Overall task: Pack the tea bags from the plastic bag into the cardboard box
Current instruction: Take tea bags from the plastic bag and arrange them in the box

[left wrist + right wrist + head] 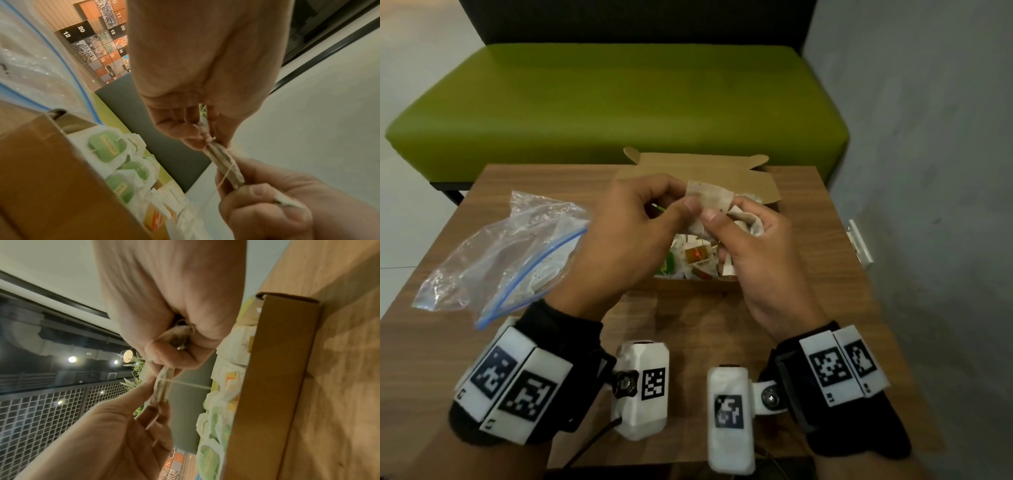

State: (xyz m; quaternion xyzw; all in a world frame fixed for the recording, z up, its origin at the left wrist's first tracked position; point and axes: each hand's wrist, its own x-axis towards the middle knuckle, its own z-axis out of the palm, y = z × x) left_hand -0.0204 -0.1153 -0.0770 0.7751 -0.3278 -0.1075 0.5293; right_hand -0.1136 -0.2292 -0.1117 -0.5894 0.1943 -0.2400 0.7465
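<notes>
**Tea bags held above the open cardboard box**

A small wooden table (pixel 808 274) carries the open cardboard box (pixel 763 186), with its lid flap raised at the far side. The box is seen to contain loose tea bags (pixel 697 255) with green and orange-red tags; its near-left and right portions are hidden behind the hands, so the full count cannot be determined.

Both hands are held together above the box. A pale tea bag (pixel 710 197) is pinched by the left hand (pixel 626 236) between thumb and fingertips at its left edge. The same tea bag is pinched by the right hand (pixel 753 246) with the thumb, and a further bunch of tea bags (pixel 748 222) is enclosed in the curled fingers of that hand. How many are in the bunch cannot be made out.

In the left wrist view, the tea bag (pixel 223 164) is shown edge-on between the left hand (pixel 205 81) and the right hand (pixel 277 207), with a thin string (pixel 225 176) crossing it. In the right wrist view, the string (pixel 191 384) is seen running from the tea bag (pixel 162 386) toward the box (pixel 273 386); its far end is lost among the contents. Both wrist views are blurred.

The clear zip-top plastic bag (pixel 493 253), with a blue seal strip, lies crumpled on the table left of the box, partly covered by the left wrist. Whether it holds any tea bags cannot be told.

A green bench seat (pixel 619 102) stands beyond the table.
</notes>
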